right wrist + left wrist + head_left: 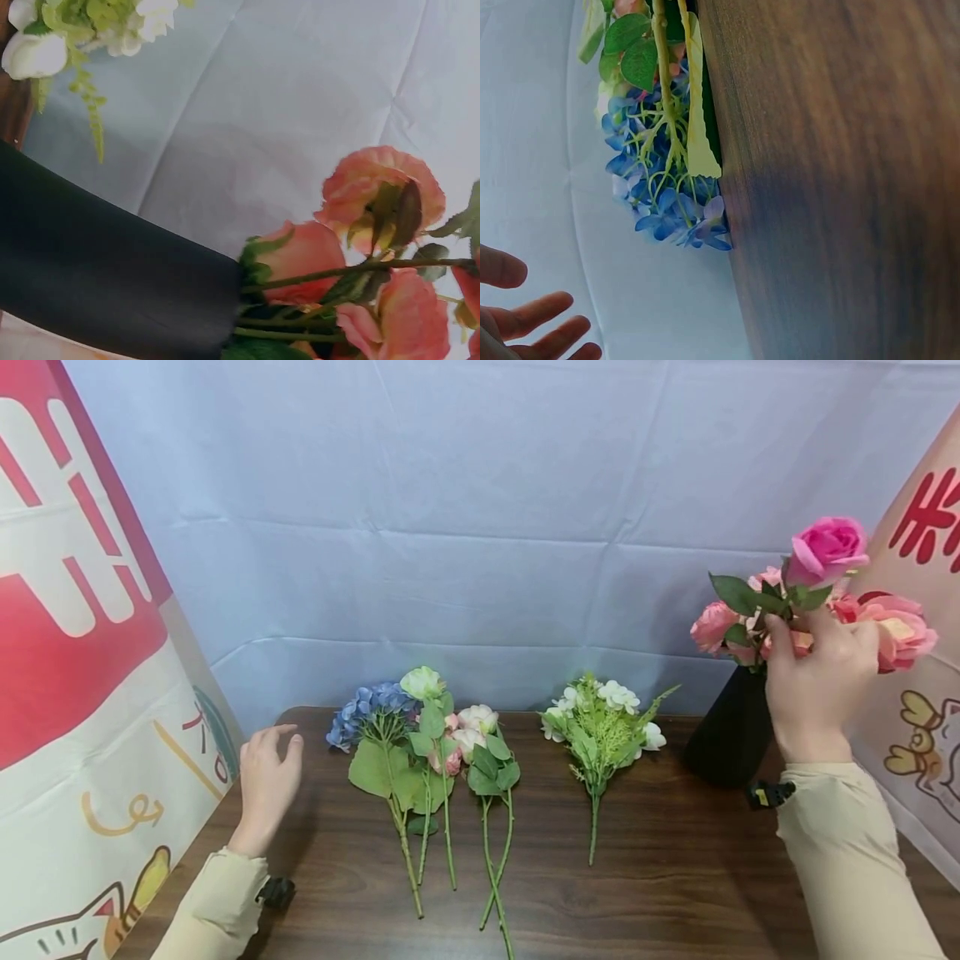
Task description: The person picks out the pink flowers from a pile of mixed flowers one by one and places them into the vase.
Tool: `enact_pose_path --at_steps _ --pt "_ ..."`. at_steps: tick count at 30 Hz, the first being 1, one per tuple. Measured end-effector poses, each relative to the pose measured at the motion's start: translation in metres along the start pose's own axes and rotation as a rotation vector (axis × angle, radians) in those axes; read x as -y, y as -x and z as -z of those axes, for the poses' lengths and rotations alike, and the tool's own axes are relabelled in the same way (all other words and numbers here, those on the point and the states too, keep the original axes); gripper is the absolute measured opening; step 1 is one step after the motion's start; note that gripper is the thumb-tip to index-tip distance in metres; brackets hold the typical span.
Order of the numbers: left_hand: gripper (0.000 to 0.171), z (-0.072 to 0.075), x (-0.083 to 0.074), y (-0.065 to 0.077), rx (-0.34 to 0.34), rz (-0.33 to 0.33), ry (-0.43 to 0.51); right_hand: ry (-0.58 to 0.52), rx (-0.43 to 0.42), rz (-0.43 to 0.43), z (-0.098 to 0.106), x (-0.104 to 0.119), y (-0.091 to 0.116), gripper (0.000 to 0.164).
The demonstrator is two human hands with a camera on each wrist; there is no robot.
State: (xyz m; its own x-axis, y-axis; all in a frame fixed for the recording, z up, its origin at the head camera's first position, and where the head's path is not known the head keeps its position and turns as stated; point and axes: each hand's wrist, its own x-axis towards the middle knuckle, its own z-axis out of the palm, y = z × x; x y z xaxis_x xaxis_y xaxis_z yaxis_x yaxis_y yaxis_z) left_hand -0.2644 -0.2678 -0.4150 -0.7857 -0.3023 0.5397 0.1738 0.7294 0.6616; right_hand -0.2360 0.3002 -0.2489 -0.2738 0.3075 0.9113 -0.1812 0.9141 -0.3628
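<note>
My right hand (821, 685) pinches a magenta rose (827, 552) just below its bloom, above the mouth of a black vase (731, 727). Pink and coral flowers (896, 631) stand in the vase around my fingers. In the right wrist view the vase (112, 262) lies across the lower left, stems and a peach rose (296, 262) coming out of its mouth; that hand is out of this view. My left hand (270, 781) hovers near the table's left edge, fingers loosely spread and holding nothing. Nearest to it is a blue hydrangea (367, 710), also in the left wrist view (667, 202).
Beside the hydrangea on the wooden table (637, 902) lie a pale green flower (422, 682) and pale pink flowers (477, 719) with crossed stems. A white bunch with ferny greens (596, 727) lies left of the vase. Pale blue cloth (450, 527) hangs behind; printed cloths flank both sides.
</note>
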Motion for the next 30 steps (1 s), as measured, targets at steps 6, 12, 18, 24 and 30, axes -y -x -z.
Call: enact_pose_path --at_steps 6,12,18,24,30 --pt "0.03 0.0 0.0 0.0 -0.003 0.002 -0.003 0.032 0.073 0.113 -0.001 -0.004 -0.014 0.039" --pt "0.03 0.0 0.001 0.0 0.005 0.011 -0.004 0.039 0.13 0.128 -0.001 -0.011 -0.02 0.032" --pt "0.03 0.0 0.001 0.0 -0.001 0.003 0.0 0.134 0.22 0.053 0.002 -0.013 -0.027 0.033" --pt "0.029 0.001 0.0 0.0 -0.007 -0.008 0.005 0.172 0.384 0.007 0.009 -0.018 -0.037 0.035" --pt "0.029 0.002 -0.001 -0.001 -0.01 -0.009 0.007 0.237 0.452 0.0 0.012 -0.023 -0.04 0.038"
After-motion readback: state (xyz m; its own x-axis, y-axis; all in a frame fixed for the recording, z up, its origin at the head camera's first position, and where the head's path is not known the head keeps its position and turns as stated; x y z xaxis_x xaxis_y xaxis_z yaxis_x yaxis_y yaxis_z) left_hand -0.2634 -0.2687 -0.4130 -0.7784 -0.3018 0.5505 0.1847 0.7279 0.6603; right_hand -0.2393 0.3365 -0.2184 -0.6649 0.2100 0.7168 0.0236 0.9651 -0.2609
